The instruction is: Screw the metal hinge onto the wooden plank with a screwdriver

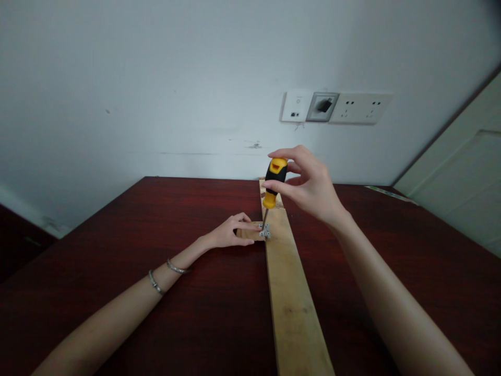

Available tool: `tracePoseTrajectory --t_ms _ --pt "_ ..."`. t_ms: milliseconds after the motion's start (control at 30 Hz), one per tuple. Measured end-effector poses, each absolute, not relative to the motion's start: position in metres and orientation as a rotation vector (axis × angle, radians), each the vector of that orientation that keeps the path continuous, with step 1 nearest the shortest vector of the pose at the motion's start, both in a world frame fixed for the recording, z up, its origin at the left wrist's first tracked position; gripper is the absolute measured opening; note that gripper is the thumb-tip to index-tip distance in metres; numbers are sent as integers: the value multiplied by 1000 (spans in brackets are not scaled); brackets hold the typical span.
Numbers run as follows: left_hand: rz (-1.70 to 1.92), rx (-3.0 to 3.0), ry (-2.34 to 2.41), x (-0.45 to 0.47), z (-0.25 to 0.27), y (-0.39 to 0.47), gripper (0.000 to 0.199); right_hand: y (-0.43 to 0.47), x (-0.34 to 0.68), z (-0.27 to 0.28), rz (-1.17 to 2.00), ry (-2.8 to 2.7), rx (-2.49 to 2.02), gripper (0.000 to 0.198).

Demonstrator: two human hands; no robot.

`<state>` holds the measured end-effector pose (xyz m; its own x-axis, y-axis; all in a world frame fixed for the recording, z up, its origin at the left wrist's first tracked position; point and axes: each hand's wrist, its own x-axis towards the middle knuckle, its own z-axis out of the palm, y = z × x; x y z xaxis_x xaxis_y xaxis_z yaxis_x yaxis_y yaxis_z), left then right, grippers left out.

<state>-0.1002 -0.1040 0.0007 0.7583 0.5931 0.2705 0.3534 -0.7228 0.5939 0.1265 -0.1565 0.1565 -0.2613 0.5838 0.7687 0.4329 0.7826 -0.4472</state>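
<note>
My right hand point(309, 180) grips a screwdriver point(277, 176) with a yellow and black handle, thumb and fingers around it. Its shaft points down, and the tip meets a small metal hinge point(266, 231). That hinge spans the joint between a short wooden block point(249, 235) and a long wooden plank point(291, 277). My left hand point(233, 231) lies over the short block, its fingers spread along the top and near side, with one fingertip close to the hinge. Screw heads on the hinge are too small to make out well.
The plank runs across a dark red wooden table point(188, 324) from the near edge to the wall point(195, 94). Wall sockets point(360, 108) and a plugged-in black adapter point(324, 105) sit above the table. A pale door point(465, 172) stands at the right.
</note>
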Motion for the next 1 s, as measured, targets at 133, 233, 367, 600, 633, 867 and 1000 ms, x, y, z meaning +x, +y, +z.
tracePoseTrajectory --t_ms 133,233,367,600,633,867,1000 --pt "624 2428 707 -100 1 -104 43 -156 128 156 184 -1888 -773 41" --pt "632 2426 714 -100 1 -104 47 -156 129 157 189 -1885 -778 43" --pt "630 2388 726 -100 1 -105 60 -156 129 157 177 -1888 -785 42" --pt "650 2395 823 -99 5 -109 75 -155 130 156 172 -1880 -788 43" --pt "647 2396 834 -98 5 -110 77 -155 130 156 173 -1880 -790 43" --pt "630 2404 839 -98 7 -111 80 -154 132 156 184 -1869 -786 44" --pt "629 2415 824 -98 6 -111 81 -154 132 156 188 -1867 -785 43"
